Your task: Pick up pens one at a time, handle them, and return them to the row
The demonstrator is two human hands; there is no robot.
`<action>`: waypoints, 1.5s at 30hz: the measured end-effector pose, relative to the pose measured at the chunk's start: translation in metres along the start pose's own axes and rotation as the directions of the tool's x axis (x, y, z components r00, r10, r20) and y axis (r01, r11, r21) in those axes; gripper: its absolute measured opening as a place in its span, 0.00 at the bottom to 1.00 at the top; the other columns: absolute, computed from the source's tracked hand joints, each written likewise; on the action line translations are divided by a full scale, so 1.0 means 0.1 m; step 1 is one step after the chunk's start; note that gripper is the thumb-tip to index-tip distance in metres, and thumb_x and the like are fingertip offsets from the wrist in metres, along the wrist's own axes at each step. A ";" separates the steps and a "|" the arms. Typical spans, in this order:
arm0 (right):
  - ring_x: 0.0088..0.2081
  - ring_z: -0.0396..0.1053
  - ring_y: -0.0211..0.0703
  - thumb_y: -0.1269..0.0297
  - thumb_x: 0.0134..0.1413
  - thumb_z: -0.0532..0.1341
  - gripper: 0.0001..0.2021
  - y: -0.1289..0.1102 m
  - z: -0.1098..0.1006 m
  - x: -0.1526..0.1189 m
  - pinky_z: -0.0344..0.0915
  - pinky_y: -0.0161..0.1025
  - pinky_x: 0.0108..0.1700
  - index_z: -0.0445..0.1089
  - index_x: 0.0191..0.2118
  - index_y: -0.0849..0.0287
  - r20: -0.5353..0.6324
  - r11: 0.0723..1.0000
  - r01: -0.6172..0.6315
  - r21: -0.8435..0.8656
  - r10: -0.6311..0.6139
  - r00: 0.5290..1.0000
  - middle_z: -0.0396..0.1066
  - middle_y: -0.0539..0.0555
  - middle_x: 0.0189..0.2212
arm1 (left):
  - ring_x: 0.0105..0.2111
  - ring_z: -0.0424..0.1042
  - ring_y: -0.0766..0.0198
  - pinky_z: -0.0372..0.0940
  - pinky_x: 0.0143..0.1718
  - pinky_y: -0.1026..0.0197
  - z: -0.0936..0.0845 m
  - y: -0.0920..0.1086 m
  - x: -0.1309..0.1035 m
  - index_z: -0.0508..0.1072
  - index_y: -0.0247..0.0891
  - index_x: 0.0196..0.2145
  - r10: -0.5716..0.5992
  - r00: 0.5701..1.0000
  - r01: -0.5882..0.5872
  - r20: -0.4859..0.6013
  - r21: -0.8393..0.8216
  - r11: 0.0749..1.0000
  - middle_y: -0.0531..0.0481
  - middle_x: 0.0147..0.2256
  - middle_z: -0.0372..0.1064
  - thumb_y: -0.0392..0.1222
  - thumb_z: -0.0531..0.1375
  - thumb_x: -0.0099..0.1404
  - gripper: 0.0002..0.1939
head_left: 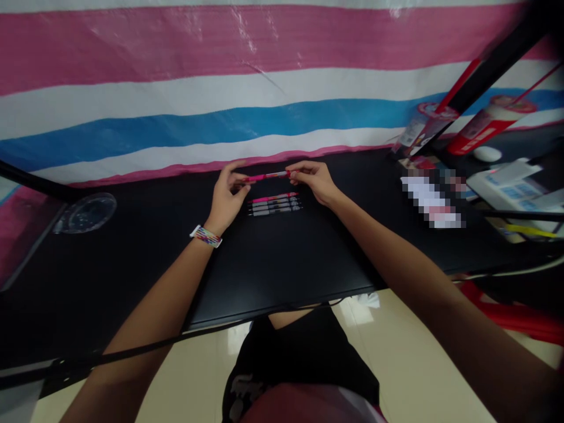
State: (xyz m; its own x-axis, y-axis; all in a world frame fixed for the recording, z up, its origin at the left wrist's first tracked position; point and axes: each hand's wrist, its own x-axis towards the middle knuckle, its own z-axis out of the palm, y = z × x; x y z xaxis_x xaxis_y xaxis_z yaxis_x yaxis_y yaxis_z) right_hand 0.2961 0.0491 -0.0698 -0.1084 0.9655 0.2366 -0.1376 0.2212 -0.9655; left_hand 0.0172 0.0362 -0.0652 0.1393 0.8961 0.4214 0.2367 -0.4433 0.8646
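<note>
A pink pen point(267, 176) is held level between my two hands, above the black table point(273, 264). My left hand point(229, 191), with a patterned band on the wrist, pinches its left end. Fingers of my right hand point(312, 179) close on its right end. Just below, on the table, several pens point(275, 205) lie side by side in a neat stack of rows; the top one is pink, the others greyish and clear.
A clear round plastic lid point(90, 211) lies at the left. Cups with red straws point(425, 126), a white rounded object point(487, 154), papers point(434, 202) and a white box point(515, 188) are at the right. A striped sheet point(220, 123) hangs behind.
</note>
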 end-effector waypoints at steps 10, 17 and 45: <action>0.37 0.76 0.46 0.61 0.52 0.77 0.10 -0.02 0.01 -0.01 0.77 0.50 0.48 0.85 0.41 0.55 -0.001 0.999 -0.022 -0.037 0.022 1.000 0.81 0.54 0.34 | 0.53 0.82 0.52 0.72 0.59 0.49 -0.02 0.01 -0.01 0.74 0.47 0.65 0.040 0.999 -0.040 -0.004 0.057 0.998 0.45 0.48 0.84 0.46 0.74 0.68 0.30; 0.37 0.76 0.47 0.57 0.51 0.79 0.12 0.00 0.01 -0.01 0.78 0.52 0.48 0.85 0.41 0.53 0.013 0.999 0.001 -0.041 -0.001 1.000 0.81 0.54 0.34 | 0.41 0.82 0.54 0.71 0.57 0.46 -0.02 -0.03 0.02 0.85 0.43 0.36 -0.025 1.000 0.026 -0.009 0.139 0.990 0.46 0.35 0.83 0.55 0.58 0.82 0.22; 0.50 0.81 0.59 0.36 0.56 0.69 0.28 -0.27 0.08 -0.09 0.80 0.54 0.51 0.79 0.51 0.53 0.305 0.921 -0.301 0.249 0.220 0.926 0.85 0.62 0.51 | 0.47 0.80 0.53 0.73 0.57 0.49 0.02 0.06 -0.03 0.87 0.45 0.43 0.105 0.989 -0.093 -0.102 0.122 0.988 0.47 0.45 0.85 0.43 0.71 0.71 0.04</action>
State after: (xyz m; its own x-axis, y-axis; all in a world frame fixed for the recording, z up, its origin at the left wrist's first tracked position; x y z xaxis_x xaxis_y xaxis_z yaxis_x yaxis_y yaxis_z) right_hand 0.2927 0.0330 -0.0454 -0.4310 0.9015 0.0396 -0.3389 -0.1210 -0.9330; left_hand 0.0202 0.0311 -0.0616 0.0650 0.8419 0.5358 0.3387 -0.5237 0.7817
